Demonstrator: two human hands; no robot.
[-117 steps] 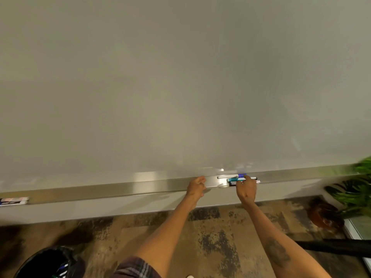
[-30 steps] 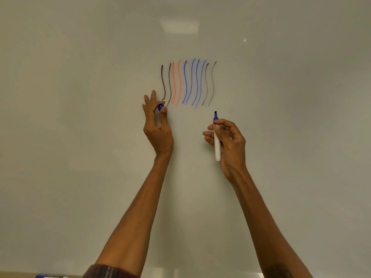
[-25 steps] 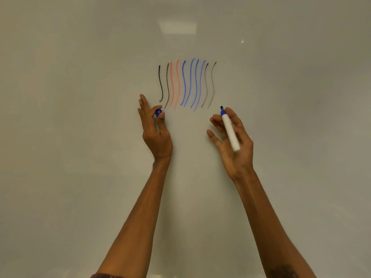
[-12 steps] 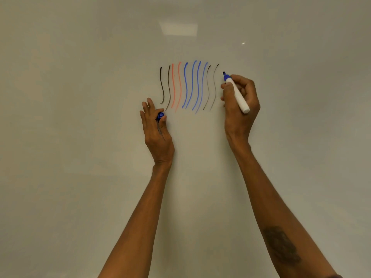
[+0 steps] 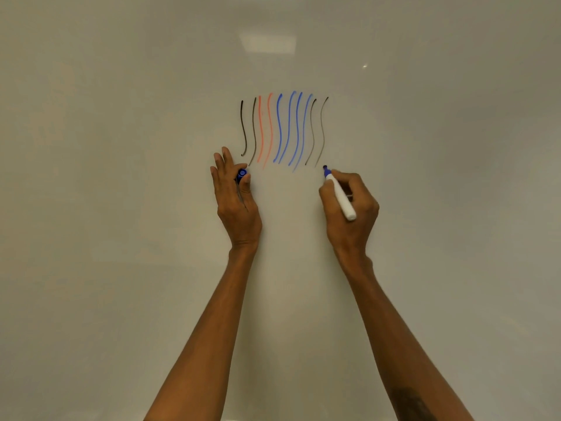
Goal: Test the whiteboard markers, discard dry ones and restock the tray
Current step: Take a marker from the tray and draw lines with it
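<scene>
Bare whiteboard (image 5: 121, 208) runs free toward 9 o'clock from the left hand (image 5: 235, 205) pinching a blue cap (image 5: 242, 174), and toward 3 o'clock from the right hand (image 5: 349, 208) gripping the marker (image 5: 340, 194). The open strip between the hands is closed at 12 o'clock by wavy strokes (image 5: 285, 129).

A pale rectangular reflection (image 5: 267, 43) — small glint (image 5: 365, 66) nearby.

Right hand (image 5: 358, 226) moved the marker (image 5: 341, 197) down from top of the strokes (image 5: 280, 129) to bottom. Tip now beside last black stroke (image 5: 322, 129).
</scene>
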